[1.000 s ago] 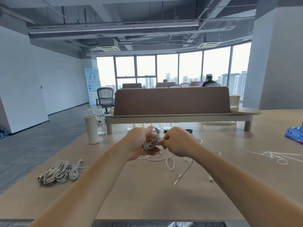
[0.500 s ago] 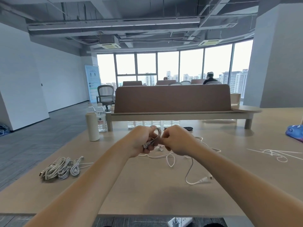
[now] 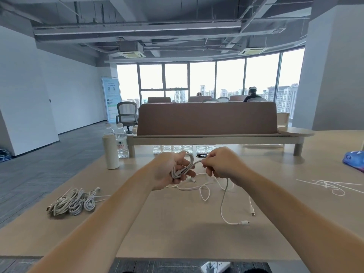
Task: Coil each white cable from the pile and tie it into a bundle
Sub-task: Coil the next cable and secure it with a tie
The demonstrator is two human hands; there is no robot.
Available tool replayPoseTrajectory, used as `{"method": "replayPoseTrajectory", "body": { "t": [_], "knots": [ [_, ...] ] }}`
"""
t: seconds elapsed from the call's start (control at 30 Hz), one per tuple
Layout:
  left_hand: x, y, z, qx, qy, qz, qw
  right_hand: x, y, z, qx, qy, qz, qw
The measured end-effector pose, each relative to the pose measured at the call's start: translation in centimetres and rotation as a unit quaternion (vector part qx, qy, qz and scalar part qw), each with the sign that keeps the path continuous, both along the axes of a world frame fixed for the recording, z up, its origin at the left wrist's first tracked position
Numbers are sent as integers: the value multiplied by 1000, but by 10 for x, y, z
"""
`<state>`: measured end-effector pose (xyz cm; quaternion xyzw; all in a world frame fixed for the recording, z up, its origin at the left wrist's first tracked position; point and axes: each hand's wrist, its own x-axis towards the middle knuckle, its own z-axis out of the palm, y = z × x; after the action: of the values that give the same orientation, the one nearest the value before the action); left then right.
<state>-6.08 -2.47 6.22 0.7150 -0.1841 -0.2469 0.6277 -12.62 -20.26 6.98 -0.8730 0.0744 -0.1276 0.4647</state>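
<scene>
Left hand: my left hand [image 3: 169, 168] is curled round the coil [image 3: 182, 168], thumb and fingers gripping its loops, up off the table [image 3: 177, 237]
Right hand: my right hand [image 3: 222, 164] is just beside the left, fingertips pinching the strand that leaves the top of the coil
Coil: a grey-white bunch of loops, roughly upright in my left palm; one strand crosses the small gap to my right hand
Tail: the tail [image 3: 222, 203] drops from under my right hand to the table, bends right and ends in a plug [image 3: 244, 222] lying flat
Loose cables: the loose cables [image 3: 197, 187] lie in slack loops on the table right under both hands
Bundles: the bundles [image 3: 72, 201] lie side by side, touching, near the table's left edge, well apart from my hands
Table: pale wood, wide; more white cords [image 3: 327, 186] lie loose at the right, and a blue thing [image 3: 353, 159] I can't make out sits at the far right edge
Back of table: a white flask [image 3: 110, 152] and two water bottles [image 3: 121, 140] stand left of a low shelf [image 3: 216, 139] carrying a brown screen [image 3: 206, 119]; small bottles [image 3: 183, 148] line up under the shelf
Room: open office, bare ceiling ducts, grey floor, a chair [image 3: 127, 114] and a banner [image 3: 112, 99] at the left, tall windows [image 3: 202, 79] with towers beyond, a seated person [image 3: 253, 94] far back
Below: a power strip [image 3: 215, 266] on the floor by the near edge
</scene>
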Motion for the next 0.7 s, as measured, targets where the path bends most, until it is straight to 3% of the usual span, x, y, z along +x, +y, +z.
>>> {"method": "replayPoseTrajectory", "body": {
  "t": [0.13,0.27,0.4,0.53,0.7],
  "knots": [
    [0,-1,-1,-9,-1,-4,1000,1,6,0,3,-18,-18,1000],
    [4,2,1,-48,27,9,998,-1,6,-1,100,-32,28,994],
    [9,12,5,-91,57,12,994,-5,-4,-3,155,9,63,986],
    [11,14,8,-87,55,17,995,-8,-10,-3,153,25,56,986],
    [5,3,5,-36,-4,44,998,-1,-3,-3,172,-34,1,985]
  ]
}}
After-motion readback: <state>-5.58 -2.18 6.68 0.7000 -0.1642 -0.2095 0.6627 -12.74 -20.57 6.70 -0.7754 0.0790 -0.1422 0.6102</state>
